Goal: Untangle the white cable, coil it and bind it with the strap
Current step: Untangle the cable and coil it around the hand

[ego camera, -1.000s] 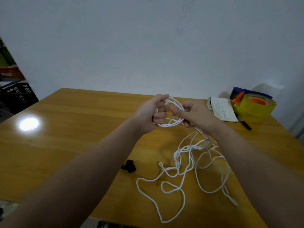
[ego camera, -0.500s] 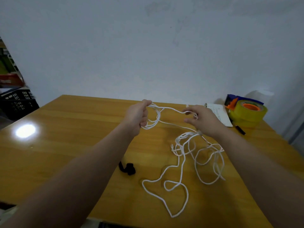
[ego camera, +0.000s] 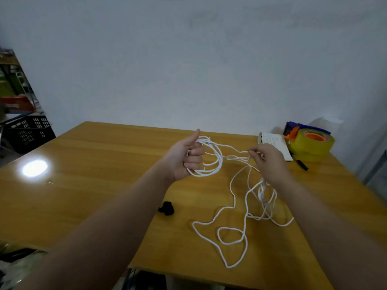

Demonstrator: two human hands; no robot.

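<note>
Head view: left hand point(ego camera: 186, 158) is clenched round a few finished loops of the white cable point(ego camera: 232, 208), thumb up, coil hanging off the fingers above the tabletop point(ego camera: 100, 185). Right hand point(ego camera: 268, 159) pinches a strand btwn fingertips w/ a short span running across to the coil; the rest trails down under the right wrist into a loose mess on the tabletop, incl. a bunched section just below that wrist, prob. a real knot, though too small and blurred to be sure. Risks: pulling the next length thru w/o clearing that bunch would likely tighten it; the open loops near the front edge could snag each other or slide off the edge as slack gets drawn up; left grip is holding several turns at once, so a turn could slip and spill the coil. Black strap point(ego camera: 166, 208) lies on the tabletop near the left forearm, apart from the cable, untouched, so binding isn't near yet. Far right corner: yellow tape roll point(ego camera: 310, 146) in dispenser, a notepad point(ego camera: 274, 144), a black pen point(ego camera: 302, 164), all well clear of the cable. Nothing blocks the hands; black crate point(ego camera: 27, 132) sits off the tabletop at left.
</note>
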